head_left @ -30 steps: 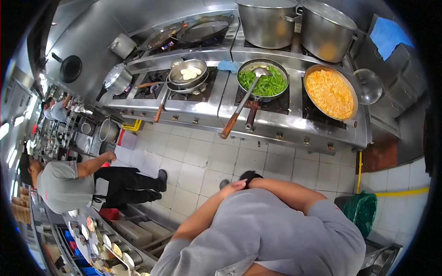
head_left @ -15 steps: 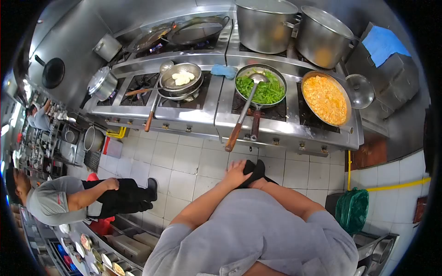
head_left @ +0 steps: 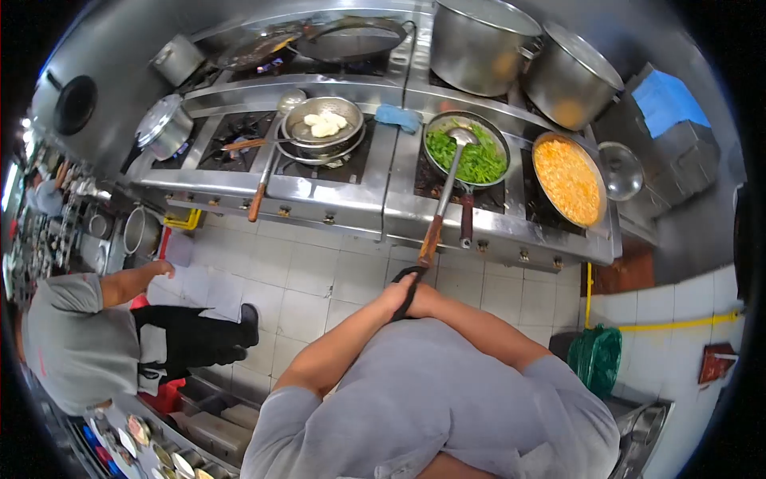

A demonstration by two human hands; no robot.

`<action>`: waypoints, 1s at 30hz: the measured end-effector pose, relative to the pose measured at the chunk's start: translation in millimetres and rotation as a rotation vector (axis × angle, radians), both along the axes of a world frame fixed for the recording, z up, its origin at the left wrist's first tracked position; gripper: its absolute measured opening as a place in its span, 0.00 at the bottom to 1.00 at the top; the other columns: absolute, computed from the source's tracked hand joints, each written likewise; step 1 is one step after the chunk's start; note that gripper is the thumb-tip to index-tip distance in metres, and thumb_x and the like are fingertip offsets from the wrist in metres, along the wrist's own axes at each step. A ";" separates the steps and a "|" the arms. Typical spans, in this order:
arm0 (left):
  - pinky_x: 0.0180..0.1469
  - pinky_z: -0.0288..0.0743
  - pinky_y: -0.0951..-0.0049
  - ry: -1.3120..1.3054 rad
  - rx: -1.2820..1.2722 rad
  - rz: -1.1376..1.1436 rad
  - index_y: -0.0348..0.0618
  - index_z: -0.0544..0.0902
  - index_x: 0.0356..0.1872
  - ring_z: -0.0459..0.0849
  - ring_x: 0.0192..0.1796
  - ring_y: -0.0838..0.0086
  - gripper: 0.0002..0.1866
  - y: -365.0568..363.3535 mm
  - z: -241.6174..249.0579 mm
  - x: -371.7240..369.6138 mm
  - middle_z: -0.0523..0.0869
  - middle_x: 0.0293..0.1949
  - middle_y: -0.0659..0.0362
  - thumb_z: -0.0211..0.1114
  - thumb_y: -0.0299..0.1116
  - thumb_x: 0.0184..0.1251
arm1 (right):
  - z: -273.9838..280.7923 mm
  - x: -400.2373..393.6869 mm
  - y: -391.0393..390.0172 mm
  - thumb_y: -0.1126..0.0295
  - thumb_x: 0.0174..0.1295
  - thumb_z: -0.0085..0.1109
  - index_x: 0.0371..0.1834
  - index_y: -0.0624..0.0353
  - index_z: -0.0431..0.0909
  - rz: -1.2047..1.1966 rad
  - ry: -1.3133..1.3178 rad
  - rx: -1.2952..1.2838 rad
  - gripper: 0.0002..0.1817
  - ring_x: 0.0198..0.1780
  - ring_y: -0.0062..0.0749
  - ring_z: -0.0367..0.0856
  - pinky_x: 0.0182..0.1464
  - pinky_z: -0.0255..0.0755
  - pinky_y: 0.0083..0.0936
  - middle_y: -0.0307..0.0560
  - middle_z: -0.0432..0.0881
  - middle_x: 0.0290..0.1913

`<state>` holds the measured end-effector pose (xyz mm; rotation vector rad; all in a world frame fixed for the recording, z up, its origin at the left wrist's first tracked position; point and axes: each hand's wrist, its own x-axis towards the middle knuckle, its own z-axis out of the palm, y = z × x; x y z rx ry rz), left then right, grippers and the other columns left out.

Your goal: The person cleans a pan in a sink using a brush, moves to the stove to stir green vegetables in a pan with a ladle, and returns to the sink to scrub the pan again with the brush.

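Nearest the camera, the person's two forearms meet in front of the grey shirt [head_left: 447, 399]. The left hand [head_left: 396, 294] lies over the right hand [head_left: 421, 299], and the left fingers curl around a dark cloth [head_left: 407, 286] held between both hands; the right hand's fingers are covered, so I cannot tell how they stand. The cloth hangs above the tiled floor [head_left: 319, 271], just short of the front edge of the stove [head_left: 375, 209].

Beyond it, on the stove's front row, two wooden-handled ladles jut out over the front edge: one ladle [head_left: 444, 209] rests in the pan of greens [head_left: 467, 153], the other ladle [head_left: 267, 168] lies beside the metal bowl [head_left: 323, 126] of pale pieces. One wide pan of orange food [head_left: 568, 177] sits toward the right edge, with one loose lid [head_left: 621, 169] beside it. A blue rag [head_left: 397, 117] lies between the bowl and the greens.

At the back edge stand two tall pots [head_left: 487, 44] and two woks [head_left: 351, 38].

To the left, another person [head_left: 88, 343] in grey stands on the floor.
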<state>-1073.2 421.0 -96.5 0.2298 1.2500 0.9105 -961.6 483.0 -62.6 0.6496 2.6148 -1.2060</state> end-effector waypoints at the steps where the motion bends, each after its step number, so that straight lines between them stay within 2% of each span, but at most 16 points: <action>1: 0.56 0.80 0.62 -0.011 -0.004 -0.029 0.29 0.82 0.59 0.88 0.53 0.57 0.39 -6.7 -1.6 0.7 0.88 0.52 0.42 0.61 0.63 0.71 | -7.5 -5.0 -2.1 0.54 0.58 0.65 0.48 0.54 0.85 0.038 -0.023 -0.043 0.20 0.54 0.55 0.84 0.56 0.77 0.44 0.58 0.87 0.50; 5: 0.52 0.81 0.57 0.826 0.076 -0.222 0.31 0.86 0.50 0.89 0.50 0.48 0.34 -17.2 12.8 -23.8 0.88 0.44 0.35 0.61 0.61 0.71 | 39.8 -12.4 2.2 0.52 0.56 0.68 0.47 0.60 0.87 0.085 0.007 -0.076 0.24 0.54 0.56 0.84 0.57 0.76 0.42 0.63 0.86 0.51; 8: 0.49 0.80 0.53 0.962 0.271 -0.144 0.32 0.88 0.41 0.87 0.47 0.41 0.32 -33.0 46.3 -42.9 0.87 0.38 0.32 0.63 0.60 0.69 | -13.1 -6.4 13.0 0.50 0.55 0.70 0.54 0.62 0.84 -0.127 -0.270 -0.218 0.30 0.54 0.54 0.84 0.59 0.76 0.40 0.61 0.86 0.53; 9: 0.48 0.80 0.51 0.890 0.367 -0.057 0.33 0.88 0.39 0.87 0.47 0.40 0.32 -38.8 51.5 -53.5 0.88 0.37 0.34 0.66 0.60 0.66 | 37.5 0.4 11.3 0.46 0.58 0.69 0.61 0.61 0.80 -0.314 -0.176 -0.425 0.35 0.57 0.51 0.82 0.61 0.74 0.40 0.55 0.84 0.58; 10: 0.50 0.80 0.50 0.943 0.310 -0.101 0.32 0.87 0.41 0.87 0.48 0.39 0.32 -46.4 30.0 -71.0 0.88 0.39 0.35 0.67 0.61 0.65 | -63.7 12.1 19.5 0.46 0.66 0.62 0.64 0.57 0.78 -0.634 0.081 -1.062 0.31 0.59 0.48 0.81 0.63 0.73 0.40 0.53 0.81 0.62; 12: 0.55 0.80 0.52 1.035 0.155 -0.333 0.33 0.85 0.51 0.86 0.53 0.41 0.35 -70.8 2.1 -109.2 0.88 0.46 0.36 0.67 0.62 0.64 | -42.5 24.1 35.6 0.45 0.73 0.52 0.64 0.56 0.75 -1.005 0.362 -1.384 0.29 0.57 0.42 0.82 0.62 0.75 0.40 0.52 0.81 0.57; 14: 0.62 0.77 0.53 1.047 0.153 -0.315 0.34 0.80 0.62 0.83 0.59 0.43 0.41 -113.8 -27.7 -135.4 0.86 0.53 0.36 0.67 0.64 0.64 | -48.7 23.1 48.9 0.41 0.75 0.47 0.62 0.56 0.74 -1.315 0.652 -1.235 0.30 0.54 0.42 0.82 0.61 0.76 0.41 0.50 0.81 0.52; 17: 0.65 0.75 0.54 1.174 -0.113 -0.414 0.33 0.77 0.65 0.82 0.63 0.45 0.45 -199.0 -132.3 -172.9 0.84 0.57 0.36 0.65 0.67 0.63 | 52.1 -6.3 47.6 0.37 0.71 0.54 0.64 0.53 0.73 -1.298 0.931 -1.435 0.33 0.48 0.44 0.84 0.51 0.81 0.42 0.50 0.83 0.50; 21: 0.64 0.76 0.55 0.867 -0.380 -0.844 0.31 0.82 0.57 0.82 0.63 0.48 0.43 -294.5 -268.7 -237.1 0.84 0.59 0.38 0.61 0.69 0.65 | 101.1 -32.9 60.8 0.47 0.69 0.64 0.47 0.54 0.74 -1.407 0.707 -1.084 0.22 0.33 0.32 0.82 0.32 0.78 0.29 0.44 0.81 0.38; 23: 0.51 0.82 0.56 0.621 -0.770 -0.640 0.29 0.86 0.48 0.89 0.44 0.47 0.39 -355.6 -290.4 -242.4 0.88 0.35 0.34 0.59 0.66 0.68 | 110.5 -20.8 66.9 0.55 0.68 0.67 0.35 0.52 0.73 -1.359 0.654 -1.078 0.16 0.24 0.21 0.69 0.25 0.67 0.21 0.36 0.73 0.28; 24: 0.52 0.81 0.57 0.947 -0.463 -0.708 0.41 0.89 0.48 0.90 0.46 0.52 0.32 -375.6 -300.3 -249.1 0.89 0.40 0.40 0.58 0.63 0.69 | 121.4 -16.1 63.5 0.58 0.67 0.69 0.31 0.50 0.71 -1.350 0.705 -1.117 0.16 0.22 0.19 0.61 0.25 0.58 0.20 0.32 0.67 0.26; 25: 0.62 0.78 0.56 1.008 -0.543 -0.607 0.43 0.89 0.50 0.87 0.57 0.56 0.22 -386.9 -344.0 -238.7 0.88 0.56 0.51 0.54 0.47 0.73 | 135.2 -7.8 59.7 0.62 0.67 0.69 0.30 0.49 0.70 -1.268 0.722 -1.123 0.15 0.22 0.19 0.58 0.25 0.55 0.21 0.30 0.64 0.24; 26: 0.62 0.78 0.54 1.202 -0.335 -0.889 0.44 0.89 0.50 0.87 0.57 0.57 0.20 -383.0 -346.5 -244.1 0.88 0.55 0.51 0.54 0.43 0.72 | 133.8 6.4 67.9 0.64 0.69 0.65 0.31 0.49 0.71 -1.246 0.682 -1.169 0.13 0.22 0.17 0.58 0.25 0.54 0.20 0.29 0.63 0.22; 27: 0.61 0.78 0.53 1.095 -0.439 -0.678 0.48 0.86 0.57 0.85 0.55 0.43 0.28 -375.0 -305.1 -247.0 0.88 0.53 0.42 0.55 0.58 0.72 | 185.0 -12.4 43.9 0.65 0.72 0.62 0.36 0.52 0.77 -1.440 0.522 -0.923 0.07 0.20 0.15 0.55 0.23 0.52 0.17 0.26 0.64 0.21; 29: 0.61 0.76 0.50 1.046 -0.506 -0.121 0.32 0.88 0.45 0.84 0.55 0.43 0.34 -349.1 -241.4 -236.4 0.87 0.49 0.37 0.54 0.59 0.72 | 175.5 37.0 63.3 0.65 0.73 0.59 0.56 0.59 0.81 -1.184 0.557 -0.998 0.14 0.18 0.08 0.56 0.19 0.52 0.09 0.24 0.70 0.23; 30: 0.62 0.76 0.50 1.022 -0.454 -0.063 0.32 0.89 0.42 0.84 0.56 0.43 0.34 -341.7 -247.7 -239.0 0.87 0.49 0.35 0.56 0.60 0.70 | 184.6 44.2 55.0 0.64 0.74 0.58 0.61 0.55 0.78 -1.372 0.558 -0.838 0.16 0.19 0.03 0.61 0.16 0.51 0.07 0.24 0.74 0.25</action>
